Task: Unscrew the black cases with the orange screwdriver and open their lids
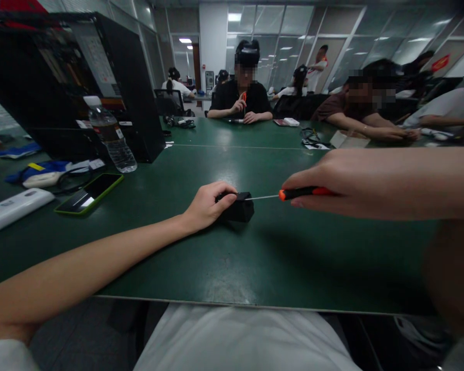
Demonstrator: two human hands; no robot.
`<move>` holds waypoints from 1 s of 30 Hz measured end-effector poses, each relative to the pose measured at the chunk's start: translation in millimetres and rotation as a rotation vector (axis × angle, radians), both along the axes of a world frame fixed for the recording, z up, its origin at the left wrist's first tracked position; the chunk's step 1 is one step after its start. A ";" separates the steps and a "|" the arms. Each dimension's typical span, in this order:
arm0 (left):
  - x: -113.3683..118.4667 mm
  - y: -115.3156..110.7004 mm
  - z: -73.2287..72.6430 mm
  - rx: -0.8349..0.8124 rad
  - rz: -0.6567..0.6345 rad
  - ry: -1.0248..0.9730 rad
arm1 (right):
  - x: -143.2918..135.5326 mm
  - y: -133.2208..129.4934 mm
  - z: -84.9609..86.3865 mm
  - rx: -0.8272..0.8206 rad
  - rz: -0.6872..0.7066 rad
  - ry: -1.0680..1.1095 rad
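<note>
A small black block-shaped object [241, 208] rests on the green table [201, 268], in front of my body. My left hand [211, 204] is closed around its left end, with the thumb along the top. To the right, my right hand [332, 185] is closed on the handle of an orange and black screwdriver [299, 192]. The thin shaft runs level to the left, and its tip meets the upper part of the black block. Exactly what the tip touches is too small to tell.
At the left are a phone [90, 194], a white device [17, 210], a plastic bottle [112, 135] and a large black computer case [133, 87]. Cables [310, 136] and a small box [349, 139] lie further back. People sit across the table.
</note>
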State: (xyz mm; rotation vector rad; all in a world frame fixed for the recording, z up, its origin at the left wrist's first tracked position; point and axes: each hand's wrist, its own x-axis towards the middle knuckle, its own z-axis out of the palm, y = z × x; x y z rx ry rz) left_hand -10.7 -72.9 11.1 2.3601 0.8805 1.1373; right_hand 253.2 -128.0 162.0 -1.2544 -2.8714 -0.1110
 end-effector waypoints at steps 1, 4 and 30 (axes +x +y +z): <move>0.1 0.4 -0.2 0.003 -0.002 0.003 | 4.8 -0.7 -6.4 -0.055 0.037 -0.062; 0.4 0.7 0.1 0.026 -0.008 0.036 | 9.1 -3.1 -33.7 -0.083 0.051 -0.116; -20.7 10.3 8.0 -0.271 -0.234 0.181 | 7.2 27.2 -148.4 0.543 0.290 0.306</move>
